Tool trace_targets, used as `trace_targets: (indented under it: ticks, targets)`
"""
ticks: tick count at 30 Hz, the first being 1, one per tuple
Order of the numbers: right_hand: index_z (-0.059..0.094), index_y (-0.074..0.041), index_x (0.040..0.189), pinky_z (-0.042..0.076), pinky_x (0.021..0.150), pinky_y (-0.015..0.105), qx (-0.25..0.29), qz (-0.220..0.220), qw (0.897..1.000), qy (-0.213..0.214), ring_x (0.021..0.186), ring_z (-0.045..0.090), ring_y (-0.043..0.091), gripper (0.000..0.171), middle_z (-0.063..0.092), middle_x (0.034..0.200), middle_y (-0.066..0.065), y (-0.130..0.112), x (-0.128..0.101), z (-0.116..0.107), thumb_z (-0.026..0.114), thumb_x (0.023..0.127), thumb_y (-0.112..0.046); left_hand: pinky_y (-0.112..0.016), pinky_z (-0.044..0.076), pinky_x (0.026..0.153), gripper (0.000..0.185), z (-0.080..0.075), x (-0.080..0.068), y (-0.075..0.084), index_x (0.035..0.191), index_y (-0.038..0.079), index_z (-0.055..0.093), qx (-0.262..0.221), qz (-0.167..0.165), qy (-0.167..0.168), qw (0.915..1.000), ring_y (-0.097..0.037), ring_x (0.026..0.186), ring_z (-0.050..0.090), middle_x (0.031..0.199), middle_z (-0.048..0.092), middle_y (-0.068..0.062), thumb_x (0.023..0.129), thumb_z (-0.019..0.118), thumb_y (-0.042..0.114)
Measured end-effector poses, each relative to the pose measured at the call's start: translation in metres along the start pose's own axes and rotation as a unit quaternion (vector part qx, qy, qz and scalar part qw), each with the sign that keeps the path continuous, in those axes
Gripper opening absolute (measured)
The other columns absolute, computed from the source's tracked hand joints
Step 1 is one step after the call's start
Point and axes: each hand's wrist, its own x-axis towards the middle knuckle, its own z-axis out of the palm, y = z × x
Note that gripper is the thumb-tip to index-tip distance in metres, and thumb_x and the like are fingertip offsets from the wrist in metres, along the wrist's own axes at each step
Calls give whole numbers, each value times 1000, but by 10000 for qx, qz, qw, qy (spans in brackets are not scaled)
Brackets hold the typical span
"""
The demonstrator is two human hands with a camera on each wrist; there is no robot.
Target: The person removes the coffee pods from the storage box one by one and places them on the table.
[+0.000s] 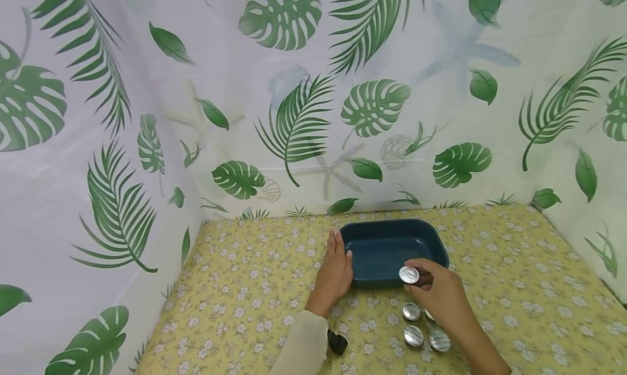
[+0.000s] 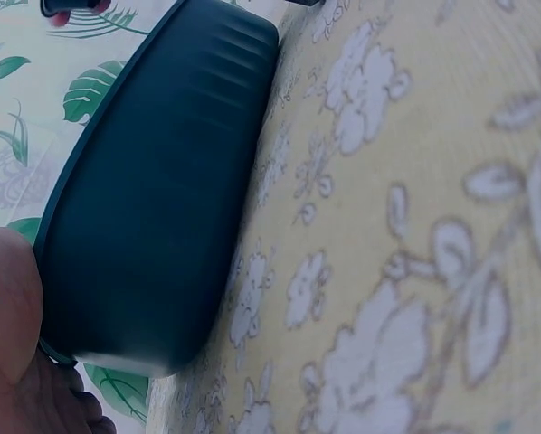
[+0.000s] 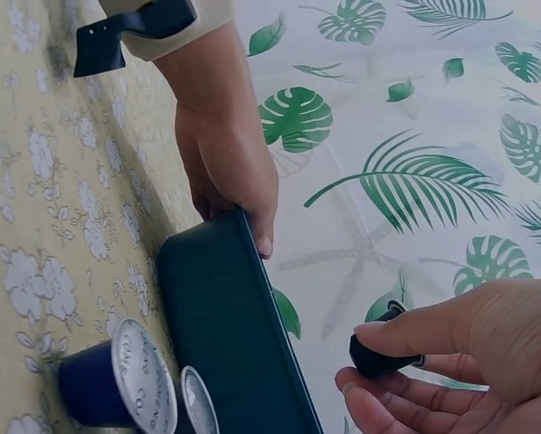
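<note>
A dark teal rectangular tray (image 1: 392,250) stands on the yellow flowered cloth. My left hand (image 1: 335,271) rests against its left rim, thumb on the edge, fingers straight along the outer wall (image 3: 230,181). My right hand (image 1: 436,290) pinches a small foil-topped capsule (image 1: 409,275) at the tray's near rim; in the right wrist view the capsule (image 3: 379,353) shows as a dark body between thumb and fingers. Three more capsules (image 1: 412,336) lie on the cloth just below that hand. The tray's outer wall (image 2: 153,208) fills the left wrist view.
The cloth-covered table (image 1: 245,288) is enclosed by a leaf-printed curtain (image 1: 294,119) at the back and both sides. A black strap (image 1: 337,342) sits at my left wrist. Two capsules (image 3: 126,384) stand next to the tray's near wall.
</note>
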Motion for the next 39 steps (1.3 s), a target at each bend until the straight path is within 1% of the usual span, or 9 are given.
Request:
trace_targets:
  ticks: [6,9,14,19,26,31,35,39]
  targets:
    - [68,-5,126,56,73,24,4,297,9996,-32,91,71,20,46,73,108,9,3,-11,-5,82,82,2,-48,39,111,61,1,1,0,164,7,2,37,28,-27,10000,-27,155,11,169,-11,-8,114,28,31]
    - [69,-5,125,56,73,24,-72,251,9997,-1,90,71,21,46,74,107,10,3,-13,-6,82,81,3,-48,41,109,61,1,2,0,164,7,1,38,33,5,10000,-27,155,13,169,-11,-8,114,28,31]
    - [69,-5,124,56,72,24,-201,108,9997,129,92,71,24,47,74,108,10,2,-17,-9,82,81,3,-48,42,108,61,1,3,0,164,7,1,0,-21,28,10000,-28,154,14,169,-11,-8,114,28,31]
    - [70,-6,122,56,70,23,-226,175,9991,308,91,71,23,45,74,106,10,2,-27,-11,84,80,0,-49,41,109,62,2,4,-1,164,7,1,-30,-22,29,10000,-27,155,13,169,-11,-8,114,29,31]
    - [70,-6,124,56,70,22,-29,621,9976,305,91,71,18,45,73,110,11,3,-40,-17,84,82,-3,-49,40,111,62,2,3,1,164,7,2,-43,-6,78,10000,-27,155,13,169,-10,-8,114,30,30]
    - [68,-4,126,56,71,21,12,834,9961,289,91,71,13,47,71,115,14,7,-49,-20,85,82,-4,-50,43,106,61,3,1,1,164,5,4,-66,28,109,9999,-30,154,16,170,-7,-11,114,31,29]
    - [67,-4,128,58,73,23,112,991,9946,277,96,72,19,47,69,121,18,11,-55,-21,83,84,-3,-49,43,106,62,4,2,-1,164,6,3,-37,17,81,10000,-29,154,15,170,-9,-9,114,30,30]
    - [63,-4,134,59,76,28,152,1452,9892,139,104,70,30,51,68,123,20,15,-59,-25,82,87,-10,-49,43,107,62,5,1,-2,164,7,1,-41,15,51,10000,-28,154,14,169,-11,-8,114,29,31]
